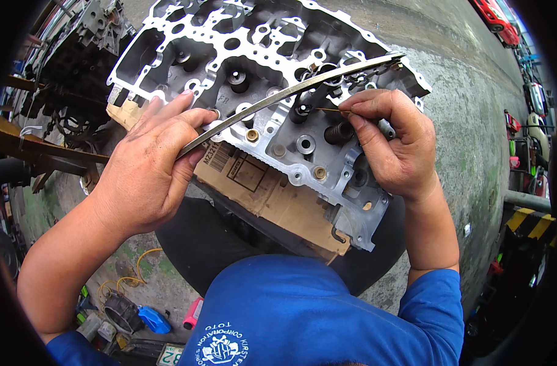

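Note:
A large bare-metal cylinder head (297, 175) lies slanted in front of me, with open cavities, bolt holes and valve stems. My left hand (153, 161) grips the near end of a long, slightly bowed metal bar (248, 112), its fingers resting on the casting's edge. The bar crosses the head diagonally; its far end reaches the upper right. Between thumb and fingers, my right hand (403, 143) pinches a thin copper-coloured rod (327, 110). The rod's tip is at a dark valve stem top (303, 110) beneath the bar. A coiled valve spring (338, 133) stands beside it.
Flattened cardboard (272, 204) lies under the head, above my knees. A dark engine assembly (77, 55) on a rusty frame stands at left. Lower left are a yellow hose (129, 279) and a blue container (154, 320). A striped yellow-black barrier (528, 224) is at right.

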Demonstrator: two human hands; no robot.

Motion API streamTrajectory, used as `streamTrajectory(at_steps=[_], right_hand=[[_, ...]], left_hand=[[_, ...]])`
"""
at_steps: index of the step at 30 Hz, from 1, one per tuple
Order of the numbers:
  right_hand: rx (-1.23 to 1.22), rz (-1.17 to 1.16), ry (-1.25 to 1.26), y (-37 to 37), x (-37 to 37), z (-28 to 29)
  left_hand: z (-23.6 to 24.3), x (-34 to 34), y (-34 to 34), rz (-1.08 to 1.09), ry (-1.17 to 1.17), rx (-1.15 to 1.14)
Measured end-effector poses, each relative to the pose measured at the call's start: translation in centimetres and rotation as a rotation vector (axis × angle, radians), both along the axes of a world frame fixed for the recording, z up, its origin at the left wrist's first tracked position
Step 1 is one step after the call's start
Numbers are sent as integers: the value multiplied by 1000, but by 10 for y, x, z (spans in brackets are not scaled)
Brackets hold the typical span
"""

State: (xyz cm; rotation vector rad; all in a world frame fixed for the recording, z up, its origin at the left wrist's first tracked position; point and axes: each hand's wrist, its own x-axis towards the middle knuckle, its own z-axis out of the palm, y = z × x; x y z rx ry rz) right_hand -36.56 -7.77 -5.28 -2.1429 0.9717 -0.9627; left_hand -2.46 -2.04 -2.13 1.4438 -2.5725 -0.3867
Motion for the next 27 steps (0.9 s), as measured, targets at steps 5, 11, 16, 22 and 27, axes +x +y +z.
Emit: streamTrajectory(at_steps=[5, 11, 16, 22, 27], right_hand=[[14, -40, -50, -6, 6, -2], [-184, 34, 29, 5, 9, 4], [-350, 28, 172, 12, 23, -2], [-405, -26, 212, 13, 30, -6], [-439, -8, 260, 12, 32, -6]], left_hand=[[-2, 0, 0, 1, 8, -9], [-6, 0, 1, -16, 13, -48], [-9, -1, 4, -3, 0, -36], [-19, -7, 7, 20, 18, -109], [-24, -9, 10, 39, 44, -128]])
